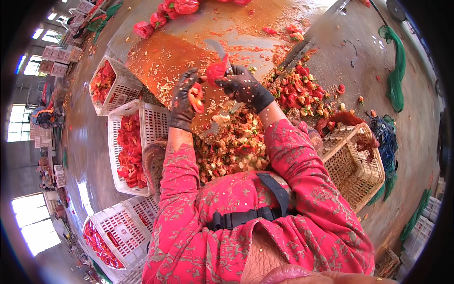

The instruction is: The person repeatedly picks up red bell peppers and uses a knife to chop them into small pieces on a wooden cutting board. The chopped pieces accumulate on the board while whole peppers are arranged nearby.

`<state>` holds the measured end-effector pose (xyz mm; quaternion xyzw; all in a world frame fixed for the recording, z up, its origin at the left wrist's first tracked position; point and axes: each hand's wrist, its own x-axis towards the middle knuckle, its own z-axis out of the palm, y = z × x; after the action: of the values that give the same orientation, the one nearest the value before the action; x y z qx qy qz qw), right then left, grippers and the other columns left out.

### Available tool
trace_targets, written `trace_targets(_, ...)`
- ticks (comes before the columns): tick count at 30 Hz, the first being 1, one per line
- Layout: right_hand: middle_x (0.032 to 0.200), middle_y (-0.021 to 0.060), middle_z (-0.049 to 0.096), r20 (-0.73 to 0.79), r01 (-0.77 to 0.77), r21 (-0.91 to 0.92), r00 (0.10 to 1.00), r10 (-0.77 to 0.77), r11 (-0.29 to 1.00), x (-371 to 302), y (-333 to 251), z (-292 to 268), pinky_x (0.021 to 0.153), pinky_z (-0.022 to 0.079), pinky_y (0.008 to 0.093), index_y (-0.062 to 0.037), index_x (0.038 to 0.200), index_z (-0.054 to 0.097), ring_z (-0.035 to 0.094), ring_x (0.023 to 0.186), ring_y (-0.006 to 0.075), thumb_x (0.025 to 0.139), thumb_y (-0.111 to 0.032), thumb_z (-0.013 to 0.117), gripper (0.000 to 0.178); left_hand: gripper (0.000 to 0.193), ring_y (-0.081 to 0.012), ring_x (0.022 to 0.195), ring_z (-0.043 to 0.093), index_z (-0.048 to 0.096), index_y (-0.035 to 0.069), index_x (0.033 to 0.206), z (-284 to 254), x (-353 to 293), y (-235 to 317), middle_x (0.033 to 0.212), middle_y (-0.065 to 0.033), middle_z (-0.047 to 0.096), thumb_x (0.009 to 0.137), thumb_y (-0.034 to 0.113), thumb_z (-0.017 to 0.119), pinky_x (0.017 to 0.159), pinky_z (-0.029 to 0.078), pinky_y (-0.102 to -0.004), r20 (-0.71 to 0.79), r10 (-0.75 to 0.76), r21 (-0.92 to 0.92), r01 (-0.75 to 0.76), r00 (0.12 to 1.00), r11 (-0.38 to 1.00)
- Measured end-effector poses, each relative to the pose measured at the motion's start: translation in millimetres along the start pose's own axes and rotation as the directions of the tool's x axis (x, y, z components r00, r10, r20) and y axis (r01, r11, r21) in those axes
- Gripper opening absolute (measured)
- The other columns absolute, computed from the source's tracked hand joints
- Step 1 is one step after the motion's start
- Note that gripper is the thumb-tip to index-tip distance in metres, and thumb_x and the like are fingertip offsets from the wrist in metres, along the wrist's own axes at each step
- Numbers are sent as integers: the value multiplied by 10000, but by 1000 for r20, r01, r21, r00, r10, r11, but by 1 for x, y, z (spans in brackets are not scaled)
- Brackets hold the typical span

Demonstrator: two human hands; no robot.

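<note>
My left hand (183, 99), in a dark, seed-specked glove, is closed round a cut piece of red bell pepper (196, 98) whose pale inner side shows. My right hand (242, 86), gloved too, grips a knife (216, 47), its curved blade pointing up and to the left; most of the handle is hidden. Between the hands is another red pepper piece (217, 71), against the right fingers and close to the left fingertips. Both hands are over a wet worktable (161, 61) strewn with seeds and orange juice.
Whole red peppers (184, 5) lie at the table's far edge. Pepper cores and trimmings (231, 146) heap up before me, more (302, 92) to the right. White crates (158, 123) of cut peppers stand at left; a tilted crate (354, 165) is at right. Green netting (395, 71) lies beyond.
</note>
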<state>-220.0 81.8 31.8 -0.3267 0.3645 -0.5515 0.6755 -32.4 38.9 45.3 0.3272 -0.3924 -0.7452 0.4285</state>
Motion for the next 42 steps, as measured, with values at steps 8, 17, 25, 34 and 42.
trace_targets(8, 668, 24, 568, 101, 34, -115, 995, -22, 993, -6, -7, 3, 407, 413, 248, -14, 927, 573, 516, 474, 99, 762, -93, 654, 200, 342, -143, 612, 547, 573, 76, 1086, 22, -11, -13, 867, -42, 615, 786, 234, 611, 485, 431, -256, 5, -50, -29, 50, 999, 998)
trace_targets(17, 675, 51, 585, 125, 141, -237, 986, -114, 961, -8, -8, 9, 401, 426, 236, 25, 949, 572, 530, 472, 98, 761, -100, 628, 232, 462, -119, 781, 582, 529, 12, 1132, 18, -4, -5, 909, -37, 611, 742, 227, 652, 656, 486, -258, 103, 18, 241, -42, 995, 970)
trace_targets(25, 731, 40, 550, 115, 43, 333, 990, -85, 942, -11, 9, -2, 435, 392, 209, -40, 955, 517, 499, 521, 118, 821, -88, 533, 143, 486, -140, 898, 574, 558, 7, 1096, 20, -8, 24, 990, -70, 618, 656, 133, 722, 804, 469, -283, 402, 271, 630, -479, 874, 611)
trace_targets(34, 804, 133, 617, 50, -51, 174, 998, 43, 984, -2, 7, 28, 379, 464, 249, -19, 1116, 465, 595, 510, 194, 796, -110, 494, 334, 682, -330, 856, 601, 461, 162, 1172, 19, -27, 23, 1070, -114, 582, 581, 321, 762, 691, 496, -412, 444, 312, 894, -440, 840, -88)
trace_targets(42, 788, 79, 590, 108, 23, 196, 993, -44, 980, -13, -14, 51, 396, 446, 222, -26, 990, 513, 577, 558, 155, 770, -34, 510, 221, 671, -279, 878, 611, 518, 180, 1169, 36, -42, 69, 1089, -81, 576, 546, 232, 761, 744, 502, -361, 537, 193, 840, -500, 821, -208)
